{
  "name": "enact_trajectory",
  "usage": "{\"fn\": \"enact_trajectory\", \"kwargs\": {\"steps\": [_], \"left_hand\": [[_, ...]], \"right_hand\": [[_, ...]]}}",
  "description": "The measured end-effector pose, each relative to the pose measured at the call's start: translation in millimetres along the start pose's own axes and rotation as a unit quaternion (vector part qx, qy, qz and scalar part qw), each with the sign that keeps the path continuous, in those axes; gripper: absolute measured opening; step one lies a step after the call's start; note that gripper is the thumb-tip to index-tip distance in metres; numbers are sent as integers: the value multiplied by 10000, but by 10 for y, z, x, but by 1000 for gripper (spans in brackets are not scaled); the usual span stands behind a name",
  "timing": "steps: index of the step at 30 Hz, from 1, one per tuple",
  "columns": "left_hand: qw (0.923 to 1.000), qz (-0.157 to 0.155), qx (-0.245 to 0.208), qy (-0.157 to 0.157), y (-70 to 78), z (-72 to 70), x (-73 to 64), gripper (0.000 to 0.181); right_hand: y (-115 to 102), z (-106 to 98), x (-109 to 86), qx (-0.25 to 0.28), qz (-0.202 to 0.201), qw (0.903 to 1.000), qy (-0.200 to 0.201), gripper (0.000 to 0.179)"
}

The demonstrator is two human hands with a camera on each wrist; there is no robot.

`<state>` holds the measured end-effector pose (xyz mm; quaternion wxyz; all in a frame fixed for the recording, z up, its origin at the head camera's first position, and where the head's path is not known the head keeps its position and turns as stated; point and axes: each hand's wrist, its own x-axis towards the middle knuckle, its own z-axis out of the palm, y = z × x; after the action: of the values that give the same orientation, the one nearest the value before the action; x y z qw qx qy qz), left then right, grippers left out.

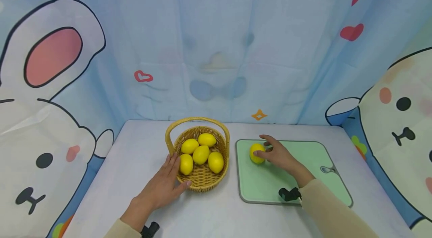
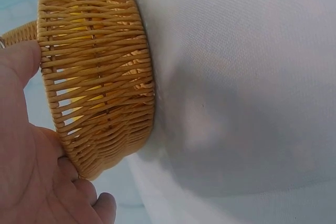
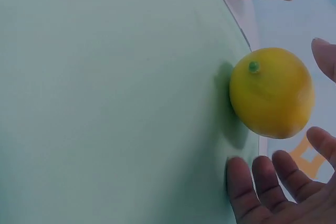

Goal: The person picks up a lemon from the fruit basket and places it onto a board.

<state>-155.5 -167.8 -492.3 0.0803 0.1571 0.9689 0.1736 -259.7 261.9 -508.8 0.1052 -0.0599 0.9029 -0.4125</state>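
Note:
A yellow wicker basket (image 1: 202,187) with an arched handle holds several lemons (image 1: 201,154). My left hand (image 1: 162,181) rests against its left side, fingers extended along the rim and thumb at the front. In the left wrist view, that thumb touches the woven wall (image 2: 100,77) at the rim. Another lemon (image 3: 272,93), with a small green stem end, sits on the pale green cutting board (image 1: 287,189). My right hand (image 1: 281,155) is beside this lemon, thumb and fingers spread around it. In the right wrist view a gap shows between fingertips and lemon.
The cutting board lies right of the basket on a white-covered table (image 1: 209,217); a small oval inset (image 1: 326,169) is near its right edge. A blue curtain (image 1: 216,43) with cartoon prints hangs behind the table and along both sides.

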Motion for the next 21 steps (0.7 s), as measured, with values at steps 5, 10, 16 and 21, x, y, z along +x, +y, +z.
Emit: {"fn": "enact_trajectory", "kwargs": {"steps": [5, 10, 16, 21], "left_hand": [[10000, 18, -38, -1, -7, -7, -3, 95], [9999, 61, -98, -9, -16, -4, 5, 95], [10000, 48, -69, 42, -23, 9, 8, 96], [9999, 66, -133, 32, -31, 20, 6, 96]], "right_hand": [[-39, -8, -57, -245, -231, 9988, 344, 89], [-198, 19, -155, -313, -607, 9943, 815, 85], [-487, 152, -308, -72, -1068, 9868, 1213, 78], [-683, 322, -436, 161, -1494, 9792, 1363, 72]]}}
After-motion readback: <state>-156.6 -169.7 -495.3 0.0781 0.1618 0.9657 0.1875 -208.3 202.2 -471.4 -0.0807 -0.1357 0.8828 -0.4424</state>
